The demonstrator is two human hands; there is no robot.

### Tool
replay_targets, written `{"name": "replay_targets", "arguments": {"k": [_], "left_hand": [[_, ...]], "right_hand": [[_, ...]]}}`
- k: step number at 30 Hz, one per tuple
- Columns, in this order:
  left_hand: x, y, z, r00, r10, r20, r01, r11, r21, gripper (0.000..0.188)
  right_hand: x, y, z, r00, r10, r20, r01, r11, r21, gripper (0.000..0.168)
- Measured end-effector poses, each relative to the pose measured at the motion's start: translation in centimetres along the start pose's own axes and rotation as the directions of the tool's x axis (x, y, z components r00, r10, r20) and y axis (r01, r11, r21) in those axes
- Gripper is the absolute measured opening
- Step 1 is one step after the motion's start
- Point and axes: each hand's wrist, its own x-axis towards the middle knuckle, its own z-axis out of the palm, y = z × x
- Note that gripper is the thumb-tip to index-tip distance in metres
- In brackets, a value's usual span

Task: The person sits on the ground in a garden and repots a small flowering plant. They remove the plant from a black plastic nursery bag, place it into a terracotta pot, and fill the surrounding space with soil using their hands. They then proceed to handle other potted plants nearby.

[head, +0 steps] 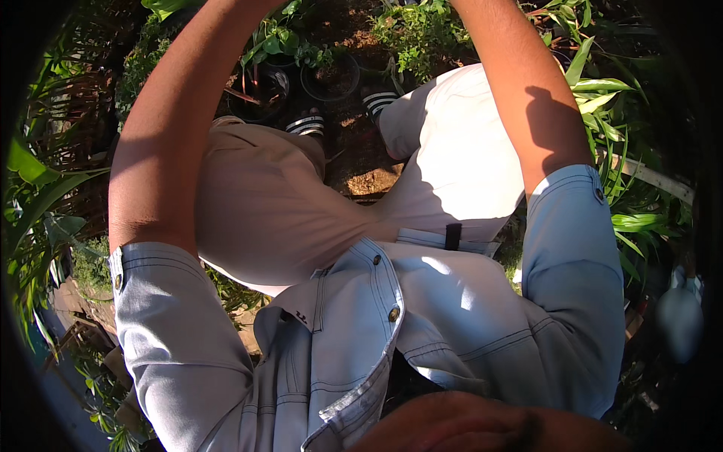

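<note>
Both of my hands are out of view, past the top edge; the left forearm [152, 130] or right forearm [531, 90] shows only up to about the wrist. Between my arms, two dark plastic pots stand on the soil: one pot [274, 101] holds reddish stems, and the other pot [330, 79] holds soil with a small leafy plant. A broad-leaved green plant [279, 39] grows just behind them. To its right is a bushy, small-leaved plant [421, 34]. My knees are spread, in pale trousers [271, 203].
Striped sandals [308, 124] are on my feet, close to the pots. Long-leaved plants [601, 107] crowd my right arm, beside a wooden strip [649, 175]. More foliage [39, 186] lines the left side. Bare brown ground [373, 178] shows between my legs.
</note>
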Motion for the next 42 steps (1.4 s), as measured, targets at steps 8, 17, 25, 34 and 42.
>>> {"name": "replay_targets", "arguments": {"k": [8,17,25,34,42], "left_hand": [[4.1,-2.1,-4.4,0.938,-0.235,-0.254,0.314,0.886,0.340,0.066],[5.3,-3.5,-16.5,0.879,-0.340,-0.335,0.476,0.678,0.560,0.057],[5.9,-4.4,-15.4,0.880,-0.338,-0.334,0.454,0.390,0.801,0.056],[5.1,-5.4,-13.6,0.841,-0.337,-0.424,0.519,0.278,0.808,0.055],[5.3,-6.0,-13.1,0.813,-0.383,-0.439,0.536,0.196,0.821,0.056]], "right_hand": [[-16.6,10.4,-1.4,0.604,0.627,-0.491,0.075,0.569,0.819,0.048],[-25.3,6.0,28.1,0.504,0.700,0.506,-0.354,-0.367,0.860,0.028],[-20.5,14.0,47.1,0.382,0.586,0.714,0.179,-0.805,0.565,0.030],[-19.3,13.4,45.1,-0.106,0.832,0.544,-0.027,-0.549,0.835,0.031],[-21.7,12.1,42.4,0.062,0.793,0.606,0.136,-0.608,0.782,0.039]]}}
